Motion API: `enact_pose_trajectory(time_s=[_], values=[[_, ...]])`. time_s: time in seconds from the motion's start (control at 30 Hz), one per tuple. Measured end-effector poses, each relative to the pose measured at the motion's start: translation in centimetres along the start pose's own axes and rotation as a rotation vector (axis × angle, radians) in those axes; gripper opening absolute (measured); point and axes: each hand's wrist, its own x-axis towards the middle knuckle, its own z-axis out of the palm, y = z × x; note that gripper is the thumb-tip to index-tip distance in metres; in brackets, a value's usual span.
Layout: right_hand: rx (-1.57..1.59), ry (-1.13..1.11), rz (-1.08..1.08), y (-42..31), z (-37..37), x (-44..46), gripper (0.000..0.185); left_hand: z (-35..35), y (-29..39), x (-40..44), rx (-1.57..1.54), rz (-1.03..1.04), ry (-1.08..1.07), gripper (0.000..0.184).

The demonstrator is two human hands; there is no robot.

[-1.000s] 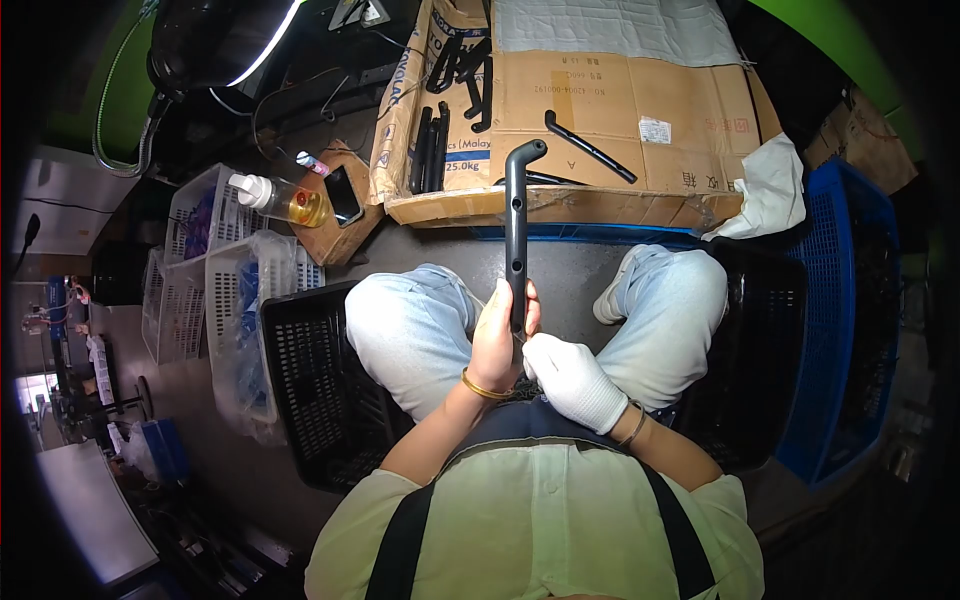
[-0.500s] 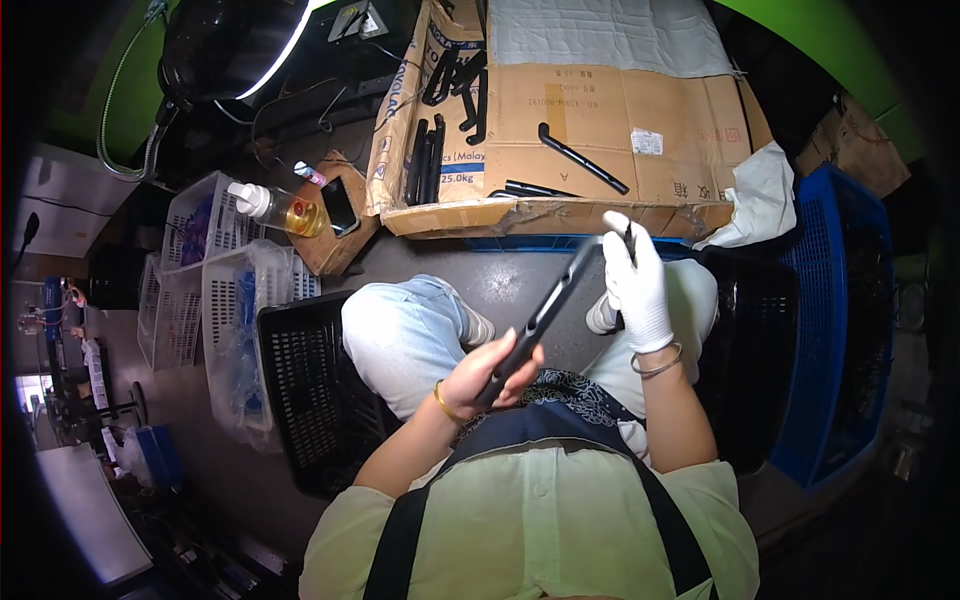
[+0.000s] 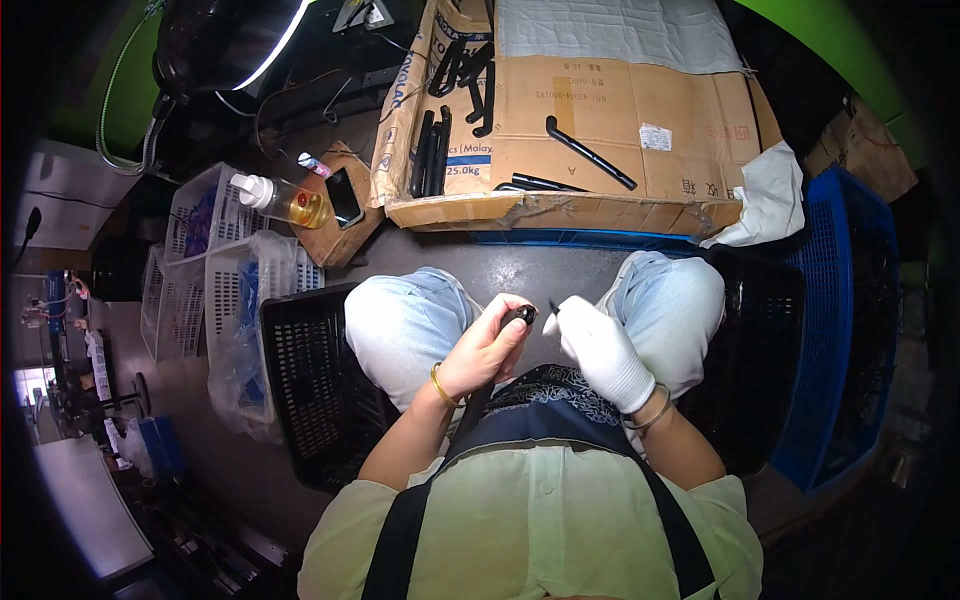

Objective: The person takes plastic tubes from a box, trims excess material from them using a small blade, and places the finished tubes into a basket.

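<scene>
My bare left hand (image 3: pixel 482 352) is wrapped round a black tube (image 3: pixel 524 314), in front of my lap. One end of the tube points up toward me and shows a round opening. Close by on the right, my right hand (image 3: pixel 600 350), in a white glove, pinches a thin dark tool (image 3: pixel 553 307). Only the tool's tip shows, just short of the tube's end; the fingers hide the rest, so its kind is unclear. A bent black tube (image 3: pixel 590 153) lies on the cardboard in front of me, with several more black tubes (image 3: pixel 430 155) to its left.
The shallow cardboard box (image 3: pixel 560 212) stands ahead. At left are a pump bottle (image 3: pixel 285 203), a phone (image 3: pixel 345 198), white baskets (image 3: pixel 232 275) and a black crate (image 3: pixel 315 370). A blue crate (image 3: pixel 815 330) stands at right. A lamp (image 3: pixel 225 50) hangs at upper left.
My left hand has turned the tube so its end faces up toward me. My right hand has come down and left, bringing the dark tool near that end.
</scene>
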Motion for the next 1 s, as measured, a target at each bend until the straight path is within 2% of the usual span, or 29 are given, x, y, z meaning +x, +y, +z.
enact_pose_trajectory(time_s=[0.03,0.17,0.57,0.67,0.73,0.77,0.83,0.87,0.97,1.0], values=[[-0.162,-0.014,-0.092,-0.9,0.0,-0.1,0.017,0.0,0.1,0.0,-0.017,-0.006,-0.017,0.028],[-0.294,-0.080,-0.111,-1.9,0.4,-0.1,0.015,0.9,0.9,-0.1,-0.081,-0.051,-0.010,0.021],[-0.309,-0.156,-0.180,-1.7,0.0,-0.1,0.015,0.9,1.1,-0.4,-0.048,-0.094,-0.049,0.024],[-0.270,-0.166,-0.125,-0.9,-0.1,0.0,0.016,0.9,1.5,-0.6,0.022,-0.144,-0.058,0.023],[-0.399,0.045,-0.378,3.2,-1.0,1.5,0.020,0.9,1.5,-0.7,0.103,-0.191,-0.045,0.022],[-0.463,0.160,-0.505,4.7,-1.8,1.9,0.021,0.5,0.7,-1.2,0.027,-0.107,-0.172,0.021],[-0.146,0.194,0.059,3.8,-3.9,1.5,0.026,0.3,0.9,-1.7,-0.085,-0.087,-0.246,0.036],[-0.002,0.176,0.205,2.5,-3.5,1.1,0.027,0.2,1.2,-1.4,-0.061,-0.069,-0.168,0.036],[0.113,0.131,0.087,-0.1,-0.9,1.1,0.020,-0.2,1.6,-0.3,0.009,0.071,-0.030,0.032],[0.198,0.182,0.081,0.2,0.8,1.4,0.014,-0.2,2.1,0.3,0.056,0.139,0.025,0.031]])
